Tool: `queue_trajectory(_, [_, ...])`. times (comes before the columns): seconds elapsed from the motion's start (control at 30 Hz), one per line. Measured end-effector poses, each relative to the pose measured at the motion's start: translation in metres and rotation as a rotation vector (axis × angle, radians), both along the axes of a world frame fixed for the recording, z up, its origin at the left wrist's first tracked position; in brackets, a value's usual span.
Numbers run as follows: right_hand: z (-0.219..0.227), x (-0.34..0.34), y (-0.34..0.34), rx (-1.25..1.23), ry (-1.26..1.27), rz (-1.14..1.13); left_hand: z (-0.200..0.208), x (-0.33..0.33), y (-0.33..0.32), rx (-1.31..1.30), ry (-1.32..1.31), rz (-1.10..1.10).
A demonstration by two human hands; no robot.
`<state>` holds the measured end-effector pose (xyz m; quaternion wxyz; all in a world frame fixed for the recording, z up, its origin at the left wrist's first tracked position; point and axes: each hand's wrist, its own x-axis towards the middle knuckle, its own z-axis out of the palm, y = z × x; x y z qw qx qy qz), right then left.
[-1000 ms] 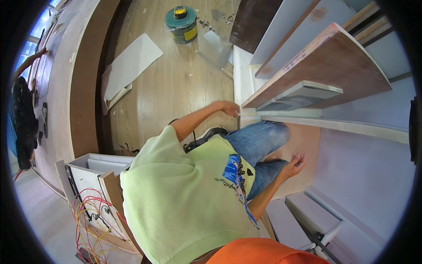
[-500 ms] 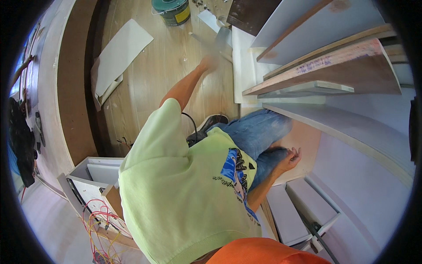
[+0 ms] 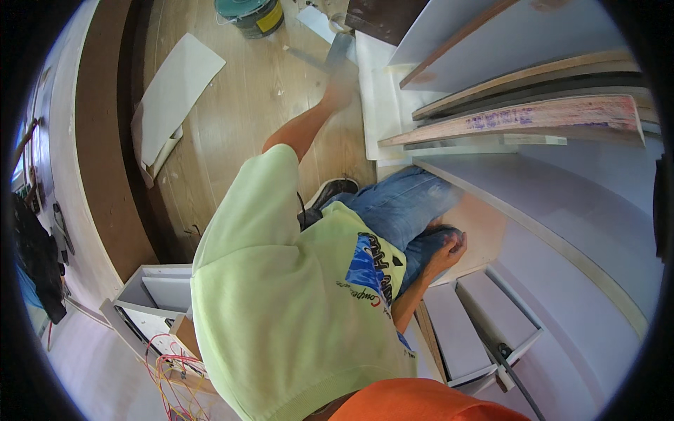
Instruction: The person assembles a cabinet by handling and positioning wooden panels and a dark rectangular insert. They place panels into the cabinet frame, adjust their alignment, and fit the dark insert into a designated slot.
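Observation:
My left arm reaches out over the wood floor, and my left hand (image 3: 340, 88) is smeared, so its fingers cannot be made out. It is over or beside a grey flat-bladed thing (image 3: 340, 50) and a thin stick-like piece (image 3: 302, 56); whether it touches either is unclear. My right hand (image 3: 455, 249) lies close to the knee of my blue jeans (image 3: 393, 200), its fingers curled, with nothing visible in them. I sit low, one dark shoe (image 3: 339, 186) in sight on the floor.
A green-lidded bucket (image 3: 253, 17) and a white sheet (image 3: 175, 91) are on the floor ahead. Panels, one with a pinkish edge (image 3: 519, 116), lean at the right. White drawer-like boxes (image 3: 449, 330) stand beside my right arm. Red and yellow wires (image 3: 172, 382) trail at the lower left.
My left hand has moved slightly right across the floor things, which stay in place. My right hand's fingers have curled in more. The whole view has shifted a little.

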<state>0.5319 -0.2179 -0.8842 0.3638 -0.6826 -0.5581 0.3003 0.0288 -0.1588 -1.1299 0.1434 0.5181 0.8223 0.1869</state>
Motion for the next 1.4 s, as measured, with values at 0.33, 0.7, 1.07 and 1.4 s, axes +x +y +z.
queue_trajectory(0.33, [-0.004, 0.028, 0.017, 0.162, -0.007, -0.071, 0.034, 0.035, -0.036, -0.088, -0.286, 0.128])
queue_trajectory(0.7, [-0.023, 0.043, 0.011, 0.143, 0.464, -0.121, -0.027, 0.065, -0.048, -0.556, -0.278, -0.412])
queue_trajectory(1.07, [-0.104, 0.213, 0.003, 0.227, 0.323, -0.639, 0.054, 0.11, -0.099, -0.499, -0.564, -0.517])
queue_trajectory(1.4, [-0.191, 0.274, 0.025, 0.092, -0.481, -0.602, 0.104, 0.103, -0.112, -0.66, -0.595, -0.456])
